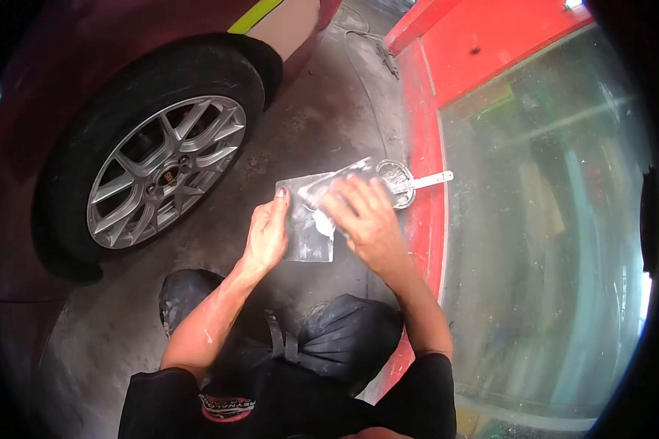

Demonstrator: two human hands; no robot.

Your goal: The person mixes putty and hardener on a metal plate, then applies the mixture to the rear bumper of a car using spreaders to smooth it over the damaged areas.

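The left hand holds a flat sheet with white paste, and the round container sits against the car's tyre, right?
Not quite: the head view shows the round container beside the red frame, apart from the tyre. The left hand does hold a flat sheet with white paste.

This looks like a car body workshop: a maroon car (102,55) stands with its alloy wheel (170,174) towards ten o'clock, its paintwork broken by a beige patch (291,31) edged with a yellow-green strip (255,16) near twelve. Towards two o'clock, a paste-smeared tin (396,175) with a flat stirrer (436,178) stands beside a sheet (307,245) bearing white paste (324,224), above a scuffed concrete floor (117,322).
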